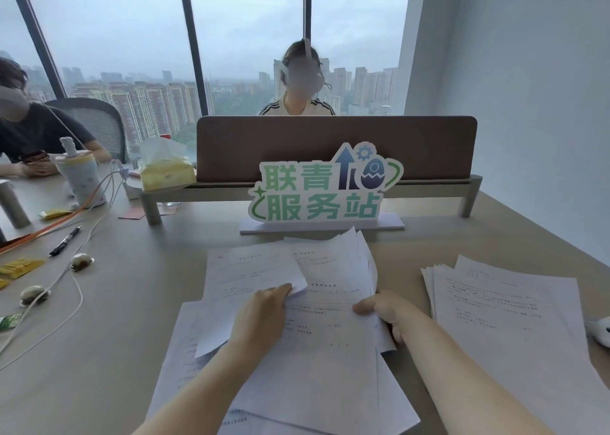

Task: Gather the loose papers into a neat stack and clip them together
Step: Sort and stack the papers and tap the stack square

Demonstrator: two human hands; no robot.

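Head view: beige bench (115, 302), matte, runs from near edge out to a low brown divider panel (336, 147) on a raised shelf. Behind that, floor-to-ceiling windows (109, 32) with dark mullions, grey sky, high-rise blocks; plain white wall (515, 104) on the right.

Loose papers (330, 362) sit near centre, fanned and overlapping, edges not aligned — some sheets skewed left, some poking out far and right. Left hand (260, 319) has its fingers pinched on a sheet at the near-left of the pile, corner of that sheet lifted. Right hand (386, 312) grips the right edge of the pile, thumb on top, fingers curled under the sheets. A second, tidier paper stack (505, 309) lies to the right, apart from the pile.

Just beyond the papers: a standing sign (320, 190) with green Chinese characters, on a pale base. Far left of the shelf, a yellow tissue pack (166, 172). Left side of bench is cluttered — wrapped bottle (81, 177), black pen (65, 236), white and orange cables (66, 269), yellow packets (18, 268).

Two other people are seated: one far side behind the divider, one at far left by a mesh chair (99, 121). A white object at the right edge is cut off; cannot identify it.
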